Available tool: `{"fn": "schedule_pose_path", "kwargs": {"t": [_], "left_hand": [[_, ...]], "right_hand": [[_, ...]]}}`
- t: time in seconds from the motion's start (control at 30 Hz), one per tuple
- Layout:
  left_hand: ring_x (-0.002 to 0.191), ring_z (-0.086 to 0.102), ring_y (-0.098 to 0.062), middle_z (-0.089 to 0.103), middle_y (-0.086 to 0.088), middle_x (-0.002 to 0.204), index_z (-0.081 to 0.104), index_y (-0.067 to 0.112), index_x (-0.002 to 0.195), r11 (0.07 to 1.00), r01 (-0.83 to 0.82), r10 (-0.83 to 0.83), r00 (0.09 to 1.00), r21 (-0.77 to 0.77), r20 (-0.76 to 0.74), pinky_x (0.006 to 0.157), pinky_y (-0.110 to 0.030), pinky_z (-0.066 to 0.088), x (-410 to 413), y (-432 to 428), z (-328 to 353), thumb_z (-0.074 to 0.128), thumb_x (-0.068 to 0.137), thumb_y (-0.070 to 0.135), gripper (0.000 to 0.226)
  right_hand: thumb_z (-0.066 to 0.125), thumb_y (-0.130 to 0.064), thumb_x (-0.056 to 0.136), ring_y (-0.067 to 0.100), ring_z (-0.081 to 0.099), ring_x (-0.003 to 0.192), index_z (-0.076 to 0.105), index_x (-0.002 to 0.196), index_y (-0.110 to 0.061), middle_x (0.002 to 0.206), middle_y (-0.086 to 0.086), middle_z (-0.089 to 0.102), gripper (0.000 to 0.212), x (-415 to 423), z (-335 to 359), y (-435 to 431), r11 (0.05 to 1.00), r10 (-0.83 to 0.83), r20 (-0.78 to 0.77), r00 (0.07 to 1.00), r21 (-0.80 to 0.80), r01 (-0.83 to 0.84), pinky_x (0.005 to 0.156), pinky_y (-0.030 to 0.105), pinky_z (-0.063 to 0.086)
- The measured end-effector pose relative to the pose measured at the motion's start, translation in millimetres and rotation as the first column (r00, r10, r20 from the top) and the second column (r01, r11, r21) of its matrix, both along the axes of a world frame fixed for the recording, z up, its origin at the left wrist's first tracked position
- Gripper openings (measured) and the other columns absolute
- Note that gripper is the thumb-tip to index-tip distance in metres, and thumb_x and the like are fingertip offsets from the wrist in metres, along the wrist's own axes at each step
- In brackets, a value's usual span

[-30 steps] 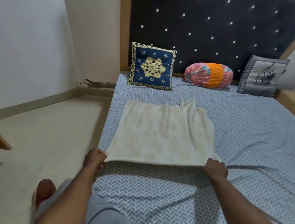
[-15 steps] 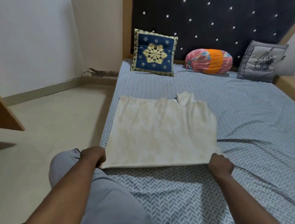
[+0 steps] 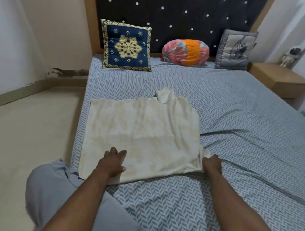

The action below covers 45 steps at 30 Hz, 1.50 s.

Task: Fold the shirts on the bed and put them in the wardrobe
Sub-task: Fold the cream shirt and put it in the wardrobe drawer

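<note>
A cream shirt (image 3: 143, 131) lies flat on the bed (image 3: 246, 141), partly folded, with its collar pointing toward the headboard. My left hand (image 3: 112, 160) rests on the shirt near its near-left part, fingers spread flat. At the shirt's near-right corner my right hand (image 3: 212, 163) grips the fabric, which bunches up there. The wardrobe is out of view.
A blue patterned cushion (image 3: 127, 46), an orange and pink bolster (image 3: 186, 52) and a grey cushion (image 3: 234, 49) line the headboard. A wooden bedside table (image 3: 276, 79) with a small figurine (image 3: 289, 57) stands at the right. My grey-trousered knee (image 3: 54, 189) is at the bed's left edge, by bare floor.
My left hand let go of the shirt's near-left corner and moved onto the fabric, lying flat. The shirt now lies down on the bed. My right hand still holds the near-right corner.
</note>
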<state>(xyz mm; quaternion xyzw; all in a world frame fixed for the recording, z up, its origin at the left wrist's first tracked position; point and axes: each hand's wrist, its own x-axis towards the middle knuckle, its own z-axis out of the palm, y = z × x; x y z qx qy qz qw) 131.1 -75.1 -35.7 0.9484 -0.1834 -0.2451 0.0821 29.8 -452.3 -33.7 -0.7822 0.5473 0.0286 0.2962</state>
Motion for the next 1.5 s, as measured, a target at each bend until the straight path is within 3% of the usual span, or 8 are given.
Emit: {"fn": "schedule_pose_path", "kwargs": {"t": [0.27, 0.37, 0.5, 0.7, 0.83, 0.97, 1.27, 1.5], "left_hand": [[0.127, 0.032, -0.032, 0.028, -0.008, 0.137, 0.014, 0.031, 0.154, 0.997, -0.069, 0.067, 0.995, 0.034, 0.072, 0.095, -0.04, 0.043, 9, 14, -5, 0.066, 0.072, 0.07, 0.105], [0.135, 0.025, -0.034, 0.019, -0.009, 0.151, 0.01, 0.031, 0.154, 0.989, -0.055, 0.035, 0.99, 0.136, 0.14, 0.104, -0.047, 0.032, 11, 15, -1, 0.061, 0.066, 0.08, 0.113], [0.147, 0.002, -0.038, -0.005, -0.01, 0.162, -0.004, 0.034, 0.154, 0.98, -0.119, 0.118, 0.993, 0.158, 0.014, 0.112, -0.059, 0.02, 14, 14, 1, 0.065, 0.063, 0.08, 0.123], [0.145, -0.002, -0.046, -0.011, -0.011, 0.161, -0.01, 0.033, 0.153, 0.957, -0.19, 0.207, 0.977, 0.218, -0.059, 0.109, -0.066, 0.024, 16, 10, 8, 0.069, 0.058, 0.079, 0.132], [0.138, 0.022, -0.048, 0.012, -0.018, 0.156, 0.008, 0.024, 0.153, 0.936, -0.189, 0.216, 0.975, 0.297, -0.06, 0.105, -0.063, 0.034, 27, -3, 14, 0.075, 0.054, 0.076, 0.13], [0.138, 0.024, -0.04, 0.026, -0.017, 0.149, 0.026, 0.011, 0.147, 0.947, -0.148, 0.15, 0.989, 0.285, 0.015, 0.106, -0.053, 0.037, 46, -24, 16, 0.072, 0.06, 0.075, 0.118], [0.149, -0.005, -0.035, -0.005, -0.013, 0.162, 0.0, 0.024, 0.156, 0.996, 0.016, -0.014, 1.0, 0.088, -0.025, 0.118, -0.049, 0.017, 85, -93, 9, 0.065, 0.08, 0.062, 0.107], [0.147, -0.006, -0.04, -0.013, -0.011, 0.161, -0.009, 0.03, 0.154, 0.986, -0.032, 0.04, 0.998, 0.162, -0.042, 0.114, -0.056, 0.021, 126, -121, 8, 0.074, 0.07, 0.063, 0.123]], "right_hand": [[0.066, -0.013, 0.084, 0.036, 0.065, 0.095, 0.06, 0.109, 0.003, 0.101, 0.015, 0.061, 0.03, 30, 9, -20, 0.87, -0.256, 0.286, 0.923, 0.485, 0.091, 0.074, 0.04, 0.052], [0.058, -0.001, 0.079, 0.022, 0.052, 0.056, 0.057, 0.089, -0.005, 0.075, 0.014, 0.054, 0.01, 14, 14, -27, 0.794, -0.524, 0.531, 0.666, 0.587, 0.157, 0.049, 0.026, 0.042], [0.053, -0.01, 0.081, 0.032, 0.062, 0.083, 0.067, 0.095, -0.006, 0.09, 0.016, 0.062, 0.021, -28, 18, -29, 0.675, -0.724, 0.625, 0.291, 0.558, 0.483, 0.065, 0.035, 0.048], [0.052, -0.023, 0.086, 0.04, 0.057, 0.114, 0.063, 0.119, -0.002, 0.124, 0.021, 0.062, 0.04, -75, 0, -12, 0.67, -0.717, 0.388, 0.579, 0.156, 0.725, 0.095, 0.045, 0.045], [0.054, -0.025, 0.085, 0.038, 0.043, 0.121, 0.058, 0.11, -0.014, 0.127, 0.016, 0.052, 0.027, -62, -9, -25, 0.836, -0.49, 0.248, 0.836, -0.138, 0.531, 0.103, 0.049, 0.033], [0.051, -0.022, 0.091, 0.034, 0.054, 0.115, 0.065, 0.106, -0.022, 0.12, 0.011, 0.062, 0.021, -10, -7, -55, 0.975, -0.165, 0.182, 0.969, -0.115, 0.188, 0.1, 0.043, 0.039], [0.06, -0.042, 0.084, 0.027, 0.062, 0.086, 0.059, 0.084, -0.024, 0.088, 0.004, 0.065, 0.017, 42, -10, -63, 0.985, 0.169, 0.125, 0.978, -0.042, -0.165, 0.078, 0.034, 0.048], [0.053, -0.021, 0.083, 0.037, 0.052, 0.11, 0.056, 0.097, -0.021, 0.115, 0.013, 0.06, 0.014, 28, -30, -84, 0.899, -0.358, 0.261, 0.896, -0.164, 0.407, 0.097, 0.045, 0.037]]}}
